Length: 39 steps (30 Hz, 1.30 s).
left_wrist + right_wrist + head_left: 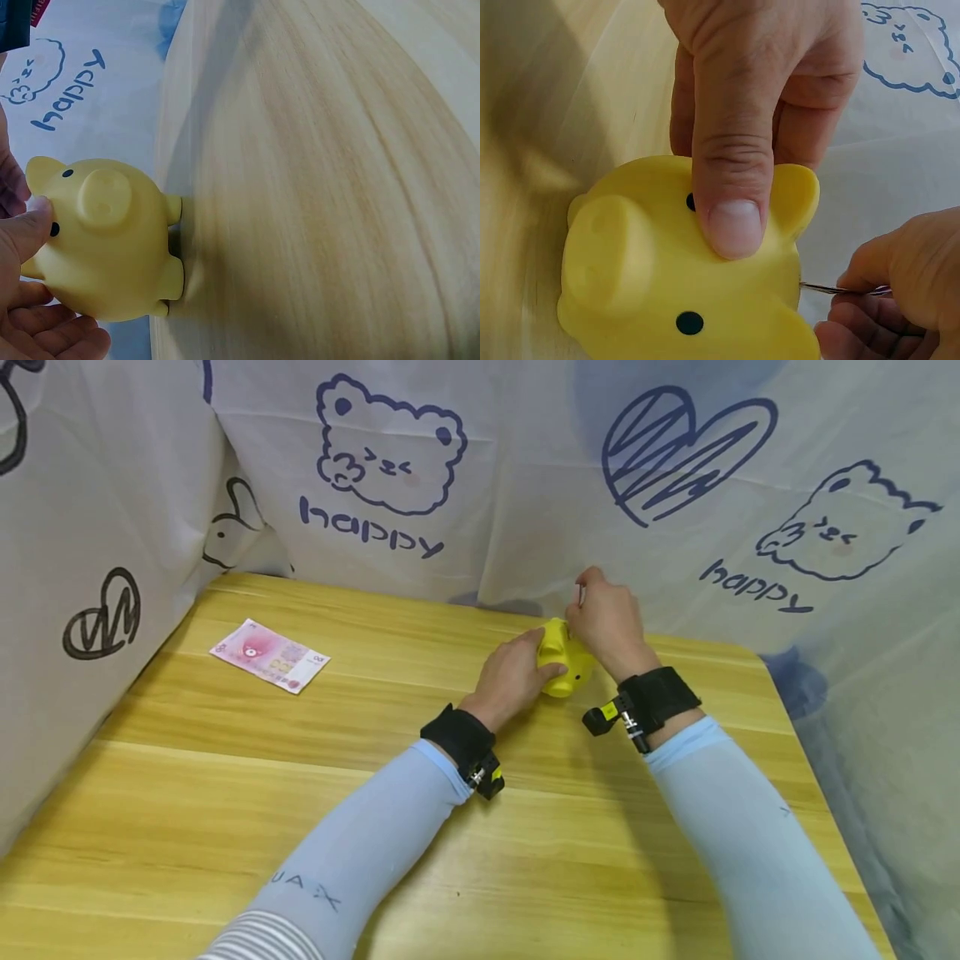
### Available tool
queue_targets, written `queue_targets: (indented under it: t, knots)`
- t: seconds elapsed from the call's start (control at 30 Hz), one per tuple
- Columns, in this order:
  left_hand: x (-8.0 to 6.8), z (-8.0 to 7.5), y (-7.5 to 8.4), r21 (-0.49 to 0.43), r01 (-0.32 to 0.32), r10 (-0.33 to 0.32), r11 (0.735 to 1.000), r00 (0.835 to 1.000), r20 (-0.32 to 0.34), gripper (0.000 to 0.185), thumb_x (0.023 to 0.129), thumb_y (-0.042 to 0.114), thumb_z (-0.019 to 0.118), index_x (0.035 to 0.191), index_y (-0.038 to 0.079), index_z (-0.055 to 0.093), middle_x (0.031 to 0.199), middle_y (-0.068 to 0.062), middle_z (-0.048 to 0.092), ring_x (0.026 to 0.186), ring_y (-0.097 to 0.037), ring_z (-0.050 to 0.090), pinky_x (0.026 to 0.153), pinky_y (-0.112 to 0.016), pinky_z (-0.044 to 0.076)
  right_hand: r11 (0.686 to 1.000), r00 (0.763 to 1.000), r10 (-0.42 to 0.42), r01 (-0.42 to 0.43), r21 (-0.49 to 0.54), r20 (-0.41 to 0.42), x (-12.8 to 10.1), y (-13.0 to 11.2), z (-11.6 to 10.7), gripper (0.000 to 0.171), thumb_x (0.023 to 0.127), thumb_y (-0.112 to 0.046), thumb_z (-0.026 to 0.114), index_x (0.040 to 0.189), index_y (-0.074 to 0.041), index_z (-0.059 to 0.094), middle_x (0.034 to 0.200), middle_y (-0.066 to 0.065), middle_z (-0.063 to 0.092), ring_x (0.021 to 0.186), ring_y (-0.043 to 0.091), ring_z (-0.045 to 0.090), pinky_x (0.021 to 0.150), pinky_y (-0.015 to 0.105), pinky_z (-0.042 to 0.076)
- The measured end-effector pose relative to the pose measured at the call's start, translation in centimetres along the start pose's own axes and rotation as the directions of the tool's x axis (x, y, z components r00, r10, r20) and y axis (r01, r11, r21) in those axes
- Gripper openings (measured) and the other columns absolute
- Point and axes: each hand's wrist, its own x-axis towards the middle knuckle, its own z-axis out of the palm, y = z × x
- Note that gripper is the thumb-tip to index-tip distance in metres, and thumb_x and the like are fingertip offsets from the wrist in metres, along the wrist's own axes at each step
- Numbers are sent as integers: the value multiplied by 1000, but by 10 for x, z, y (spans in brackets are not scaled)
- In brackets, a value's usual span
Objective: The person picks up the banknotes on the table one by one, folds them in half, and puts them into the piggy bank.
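A yellow piggy bank (555,647) stands on its feet near the table's back edge, its snout (105,199) facing the left wrist camera. My left hand (510,681) grips it from the side, thumb pressed beside one eye and fingers around the body. At the top of the bank, my right hand (611,618) pinches a thin folded paper note (823,288), seen nearly edge-on. The note's lower end meets the top of the bank between the ears; how far in it reaches is hidden. A pink banknote (270,656) lies flat on the left of the table.
The wooden table (375,827) runs up to a white cloth (525,485) printed with bears, hearts and "happy", which hangs close behind the piggy bank and along both sides. Black straps with small cameras (461,739) sit on both wrists.
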Motion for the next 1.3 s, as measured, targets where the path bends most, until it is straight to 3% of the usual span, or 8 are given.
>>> queue_targets:
  t: [0.2, 0.4, 0.57, 0.67, 0.77, 0.97, 1.1, 1.3]
  knots:
    - [0, 2, -1, -5, -16, 16, 1000, 1000, -8, 74, 101, 42, 71, 159, 5, 44, 144, -11, 65, 122, -24, 66, 105, -37, 55, 998, 998, -57, 56, -21, -24, -5, 2, 6, 34, 106, -17, 56, 134, 3, 55, 71, 15, 61, 53, 27, 55, 46, 32, 42]
    - [0, 1, -1, 9, -13, 13, 1000, 1000, -3, 76, 101, 44, 71, 160, 5, 42, 154, -13, 58, 135, -28, 61, 112, -40, 53, 1000, 1000, -7, 7, -7, -14, -12, 7, 5, 31, 104, -18, 59, 128, 1, 57, 70, 13, 60, 54, 26, 53, 48, 33, 40]
    - [0, 1, -1, 11, -30, 30, 999, 999, -12, 72, 101, 43, 72, 157, 6, 47, 142, -12, 66, 123, -26, 67, 103, -38, 57, 999, 996, -54, 54, -6, -64, -19, 11, 13, 28, 104, -16, 60, 127, 0, 61, 82, 17, 70, 55, 27, 58, 49, 36, 46]
    - [0, 0, -1, 13, -38, 38, 999, 999, -15, 70, 101, 43, 72, 155, 6, 49, 136, -12, 69, 116, -25, 68, 97, -38, 58, 997, 997, -71, 72, 22, -28, -24, 13, 14, 26, 103, -15, 60, 122, 1, 67, 99, 19, 75, 71, 31, 67, 61, 42, 56]
    - [0, 0, -1, 19, -29, 29, 999, 1000, -8, 72, 101, 43, 71, 158, 6, 46, 144, -13, 65, 123, -26, 67, 102, -39, 57, 995, 998, -64, 63, 72, 6, -26, 15, 14, 27, 104, -14, 59, 124, 1, 70, 109, 21, 75, 85, 34, 70, 73, 46, 60]
    - [1, 0, -1, 21, -15, 15, 1000, 1000, -8, 76, 101, 45, 70, 160, 5, 42, 154, -14, 58, 135, -29, 61, 111, -40, 53, 991, 999, -33, 35, 130, -18, -27, 17, 17, 27, 106, -16, 59, 126, 0, 66, 107, 21, 75, 81, 33, 70, 70, 44, 59]
    - [1, 1, 0, 9, -12, 12, 1000, 1000, -2, 76, 101, 44, 71, 160, 6, 42, 152, -13, 59, 132, -28, 62, 109, -40, 54, 992, 999, -36, 35, 117, 0, -27, 17, 14, 20, 103, -15, 62, 113, 0, 70, 103, 19, 74, 84, 33, 69, 73, 45, 60]
    - [1, 2, -1, 12, -17, 17, 1000, 1000, -10, 74, 101, 44, 71, 159, 6, 44, 147, -12, 63, 125, -26, 65, 103, -39, 56, 991, 995, -62, 52, 119, 78, -30, 20, 10, 22, 103, -15, 61, 111, 0, 74, 105, 19, 74, 89, 34, 67, 78, 46, 58]
